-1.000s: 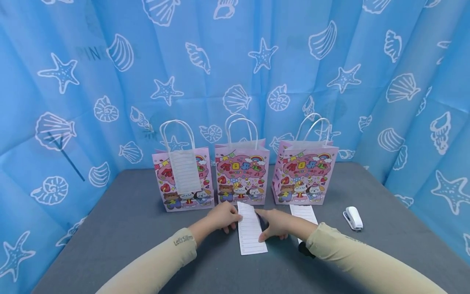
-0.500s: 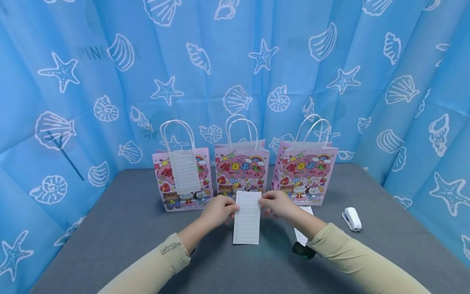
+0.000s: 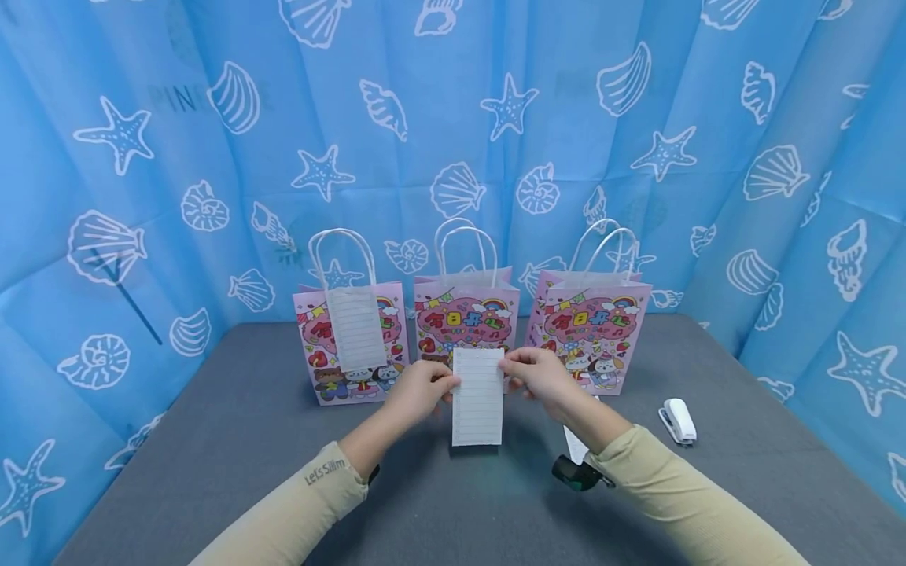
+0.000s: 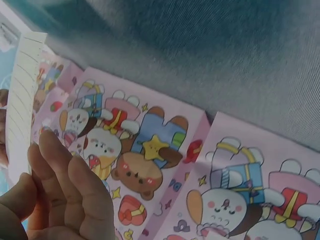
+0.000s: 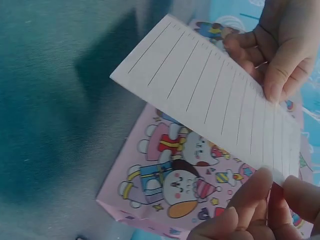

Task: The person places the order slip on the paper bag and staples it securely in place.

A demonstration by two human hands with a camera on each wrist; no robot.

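Both hands hold up a white lined paper slip (image 3: pixel 477 401) in front of the middle pink gift bag (image 3: pixel 465 310). My left hand (image 3: pixel 418 387) pinches its left edge between thumb and forefinger. On the opposite edge, near the top corner, my right hand (image 3: pixel 543 379) pinches it too. The slip hides the lower front of the middle bag. In the right wrist view, the lined face of the slip (image 5: pixel 200 95) slants across the frame, with small boxes along one edge. The left wrist view catches the slip (image 4: pixel 22 95) nearly edge-on beside the left hand's fingers (image 4: pixel 82 185).
Another lined slip (image 3: pixel 356 330) hangs over the front of the left gift bag (image 3: pixel 324 385). A third bag (image 3: pixel 612 314) stands on the right. One more slip (image 3: pixel 576 448) lies partly hidden under the right forearm. A white stapler (image 3: pixel 678 421) rests on the grey table (image 3: pixel 750 440).
Both hands have raised the slip from low over the table toward the middle bag and straightened it. The right hand has shifted up from the slip's lower side to its top corner.
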